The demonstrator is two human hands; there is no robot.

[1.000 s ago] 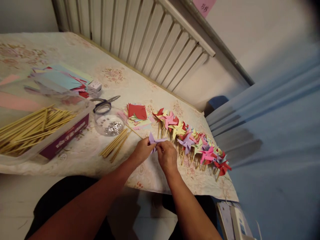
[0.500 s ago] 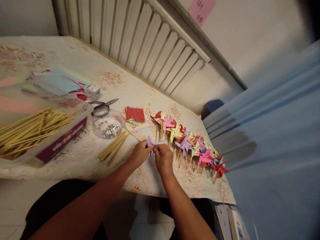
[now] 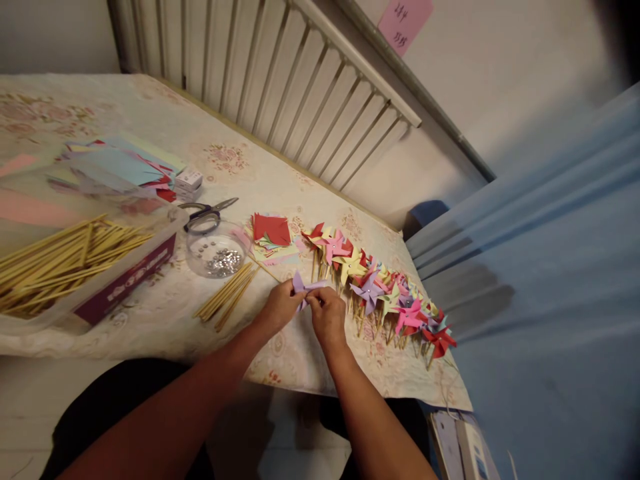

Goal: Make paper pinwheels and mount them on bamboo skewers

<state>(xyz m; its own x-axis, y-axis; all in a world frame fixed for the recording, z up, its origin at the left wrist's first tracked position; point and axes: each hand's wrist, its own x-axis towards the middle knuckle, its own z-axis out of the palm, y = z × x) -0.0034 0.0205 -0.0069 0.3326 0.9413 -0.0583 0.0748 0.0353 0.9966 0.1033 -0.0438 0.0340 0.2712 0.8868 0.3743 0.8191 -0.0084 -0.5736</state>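
Observation:
A purple paper pinwheel [image 3: 311, 287] is pinched between my two hands above the flowered tablecloth. My left hand [image 3: 283, 307] grips it from the left, fingers closed on the folded paper. From the right, my right hand [image 3: 329, 313] is closed on it too, thumb and fingertips close to its centre. The fingers cover the pinwheel's middle, so a pin there cannot be made out. A loose bundle of thin sticks [image 3: 225, 297] lies left of my left hand. Just beyond my hands is a stack of cut paper squares [image 3: 271, 230], red on top.
Many finished pinwheels [image 3: 370, 291] on sticks stand in rows at the right. At the left are a clear bin of sticks [image 3: 65, 267], a round dish of metal pins [image 3: 219, 257], scissors [image 3: 205, 217], small boxes [image 3: 189, 182] and coloured paper sheets [image 3: 117, 163]. A radiator [image 3: 250, 73] borders the table.
Both hands keep hold of the purple pinwheel in nearly the same place. The view has shifted very slightly; the other things lie as before.

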